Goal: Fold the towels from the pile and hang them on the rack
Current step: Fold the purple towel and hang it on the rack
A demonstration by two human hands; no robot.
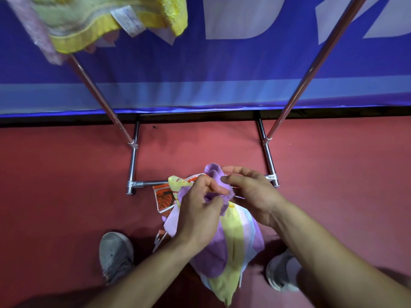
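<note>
Now, striped purple-and-yellow towel [231, 245] bunched in my grip, hanging below my wrists, between my shoes [115, 254]. My left hand [200, 210] and right hand [253, 192] close together, each pinching its purple top edge. Orange patterned towel [164, 197] just beyond left hand, over red floor [66, 185]. Rack [133, 161] ahead of both hands; yellow towel [89, 23] draped on it, far up-left.

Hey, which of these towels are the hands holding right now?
The purple-and-yellow striped towel: the left hand and right hand both pinch its purple edge. The yellow towel hangs up on the rack; the orange printed one lies below it.
</note>
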